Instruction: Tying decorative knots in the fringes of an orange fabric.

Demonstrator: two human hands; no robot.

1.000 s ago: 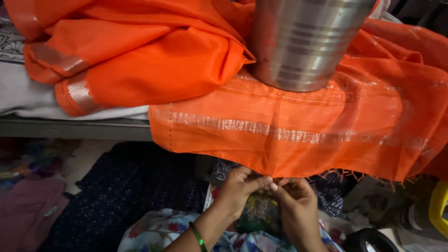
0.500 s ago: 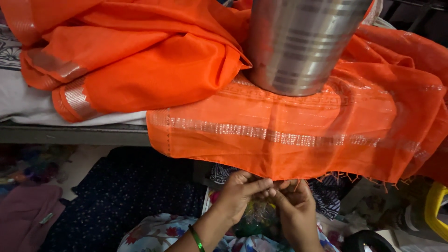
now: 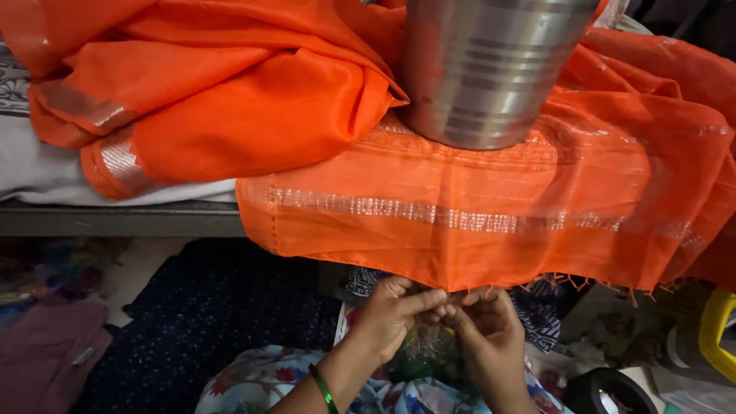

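An orange cloth [image 3: 475, 192] with a silver woven border hangs over the edge of a raised surface, and short fringe threads [image 3: 583, 282] dangle along its lower hem. My left hand [image 3: 395, 310], with a green bangle on the wrist, pinches the fringe at the hem's middle. My right hand [image 3: 487, 318] meets it fingertip to fingertip, pinching the same threads. A large steel vessel [image 3: 491, 69] stands on the cloth and pins it down.
More orange cloth [image 3: 199, 100] is bunched at the left on a white sheet [image 3: 38, 165]. Below lie dark blue dotted fabric [image 3: 207, 322], a purple cloth [image 3: 46, 360], a yellow object [image 3: 717, 326] and a black round object [image 3: 606, 387] at the right.
The view has shifted slightly. Both hands stay pinched on the fringe at the hem, with only small finger movements.
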